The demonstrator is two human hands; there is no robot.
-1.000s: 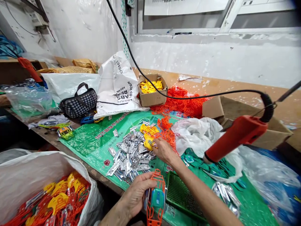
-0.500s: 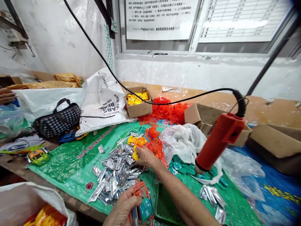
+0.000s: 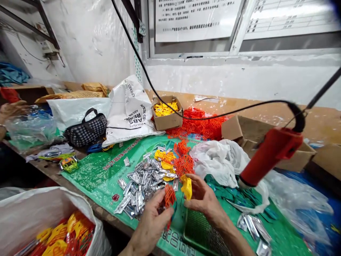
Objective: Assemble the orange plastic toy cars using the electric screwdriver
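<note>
My left hand (image 3: 153, 220) grips an orange plastic frame (image 3: 169, 196), seen nearly edge-on; a teal part shows dimly behind it. Close by on the right, my right hand (image 3: 204, 199) pinches a small yellow plastic part (image 3: 187, 187) between thumb and fingers. The two pieces are a short gap apart. Behind my hands lies a heap of silver plastic pieces (image 3: 144, 185), with several yellow parts (image 3: 164, 156) at its back edge and a tangle of orange frames (image 3: 184, 161) beside them. A green basket (image 3: 195, 231) sits below my right hand, partly covered by it.
A red electric screwdriver (image 3: 270, 156) hangs on a black cable at the right. At lower left stands a white sack (image 3: 53, 202) of yellow and red pieces. A cardboard box (image 3: 167, 122) of yellow parts stands behind. Another person's hand (image 3: 13, 109) shows at far left.
My right hand has drawn back from the heap with a yellow part and come close to my left hand. The left hand has turned the orange frame. The view has shifted.
</note>
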